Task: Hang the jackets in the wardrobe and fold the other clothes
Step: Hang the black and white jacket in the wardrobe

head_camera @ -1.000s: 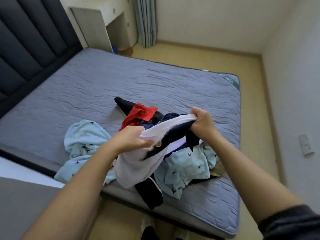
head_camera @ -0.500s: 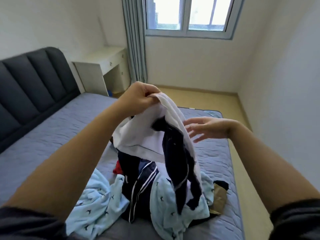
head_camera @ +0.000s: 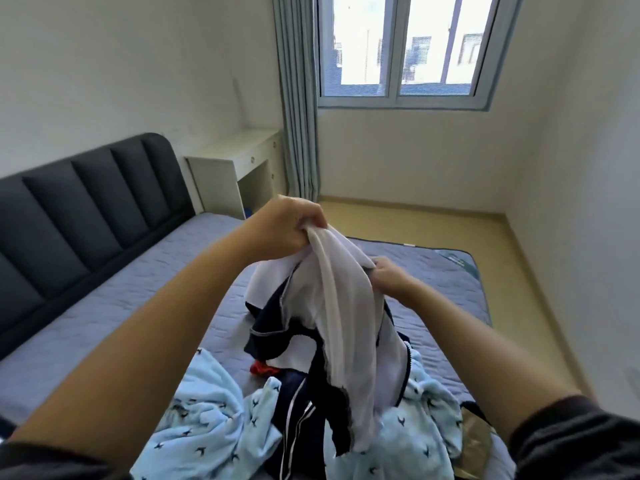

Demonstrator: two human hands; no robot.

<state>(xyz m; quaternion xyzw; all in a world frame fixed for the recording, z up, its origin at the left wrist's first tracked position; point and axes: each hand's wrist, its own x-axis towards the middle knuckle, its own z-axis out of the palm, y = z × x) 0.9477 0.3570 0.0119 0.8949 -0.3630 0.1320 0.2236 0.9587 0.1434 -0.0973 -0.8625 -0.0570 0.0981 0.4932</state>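
Bright window [head_camera: 401,46] daylight, wide-angle distortion

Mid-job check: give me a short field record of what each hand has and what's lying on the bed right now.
left hand: grips the top of a white and navy garment, held up above the pile
right hand: pinches the same garment's right edge
pile: light blue bird-print garment, red item partly buried
surface: grey mattress, dark headboard
folded clothes: none in view
wardrobe: not in view
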